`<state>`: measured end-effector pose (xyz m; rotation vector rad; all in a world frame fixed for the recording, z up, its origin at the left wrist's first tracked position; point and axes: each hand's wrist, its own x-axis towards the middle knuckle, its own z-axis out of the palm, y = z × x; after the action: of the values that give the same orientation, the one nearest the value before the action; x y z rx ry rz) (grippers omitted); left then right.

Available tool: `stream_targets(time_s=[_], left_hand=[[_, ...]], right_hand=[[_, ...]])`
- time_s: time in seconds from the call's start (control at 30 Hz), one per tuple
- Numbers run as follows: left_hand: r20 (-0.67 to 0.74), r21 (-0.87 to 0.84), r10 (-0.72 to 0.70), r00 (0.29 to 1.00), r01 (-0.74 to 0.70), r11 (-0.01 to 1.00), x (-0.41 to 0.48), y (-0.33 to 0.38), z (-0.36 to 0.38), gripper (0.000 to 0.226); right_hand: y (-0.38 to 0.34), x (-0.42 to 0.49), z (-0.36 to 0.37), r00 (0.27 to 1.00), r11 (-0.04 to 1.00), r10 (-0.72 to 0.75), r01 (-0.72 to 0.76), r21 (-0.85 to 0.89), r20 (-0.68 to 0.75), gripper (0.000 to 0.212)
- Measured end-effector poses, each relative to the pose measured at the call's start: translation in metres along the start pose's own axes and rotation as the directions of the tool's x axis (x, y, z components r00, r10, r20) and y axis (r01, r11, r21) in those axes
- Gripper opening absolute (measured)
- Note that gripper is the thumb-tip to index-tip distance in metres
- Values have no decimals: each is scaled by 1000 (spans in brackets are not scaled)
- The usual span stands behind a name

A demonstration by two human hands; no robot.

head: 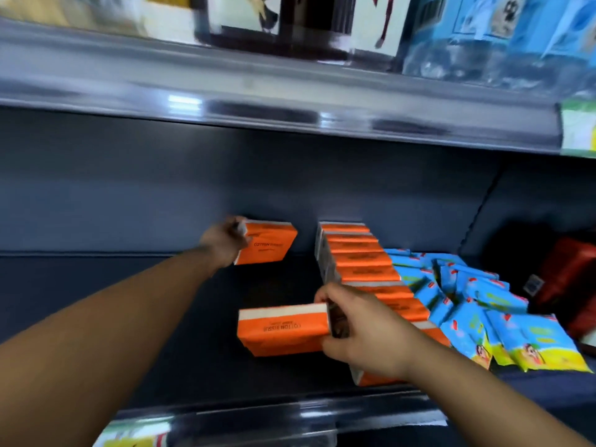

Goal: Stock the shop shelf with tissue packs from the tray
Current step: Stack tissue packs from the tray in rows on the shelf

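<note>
**Two orange packs going in, a new row starting to the left**

The left hand reaches to the far part of the shelf, fingers closed around the left end of an orange tissue pack that it holds tilted, close to the back wall. The right hand is closed on the right end of a second orange pack near the front lip. Just to the right stands a row of orange packs, running from far to near, with blue packets heaped beyond it. The tray is out of sight. To do this well, I'd say the far pack should go down flat and square to the wall, parallel to the existing row, with the near pack lined up behind it.
</note>
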<state>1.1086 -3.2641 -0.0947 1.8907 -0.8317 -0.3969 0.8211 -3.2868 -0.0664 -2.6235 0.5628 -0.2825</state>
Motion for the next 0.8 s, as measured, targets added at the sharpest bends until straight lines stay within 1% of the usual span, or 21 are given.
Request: stream_targets(time_s=[0.07,0.1,0.2,0.3,0.37,0.47,0.5,0.6,0.67,0.77,0.8], left_hand=[[22,-39,-36,999,37,999,14,-4,17,22],[37,-52,-48,998,50,997,22,-10,25,20],[69,-82,-47,996,53,995,34,-16,45,25],[79,-139,-64,995,75,987,37,-11,54,25],[80,-180,-88,993,101,978,48,-16,63,23],[22,-215,-115,993,117,970,52,-18,71,33],[15,-237,-118,993,118,964,50,-15,73,33],[22,-348,-133,991,132,928,48,-10,78,38],[45,-385,-113,993,122,915,46,-11,76,41],[120,-359,-70,990,109,927,40,-10,64,36],[123,-341,-54,991,93,935,36,-7,59,33]], right_hand=[[3,-2,0,999,999,-32,32,-29,-2,38],[4,-3,-1,999,998,-52,52,-45,-10,37],[5,0,-4,995,995,-88,87,-51,-35,36],[5,4,-8,990,992,-110,103,-79,-86,35],[8,4,-12,989,992,-107,99,-83,-103,35],[12,4,-15,989,992,-104,95,-88,-108,34],[13,4,-15,989,992,-100,91,-84,-110,34],[13,8,-13,990,994,-79,68,-91,-119,33],[14,13,-12,989,994,-63,51,-93,-135,32],[16,20,-14,989,996,-34,22,-88,-145,32],[18,22,-18,989,996,-14,2,-84,-148,33]])
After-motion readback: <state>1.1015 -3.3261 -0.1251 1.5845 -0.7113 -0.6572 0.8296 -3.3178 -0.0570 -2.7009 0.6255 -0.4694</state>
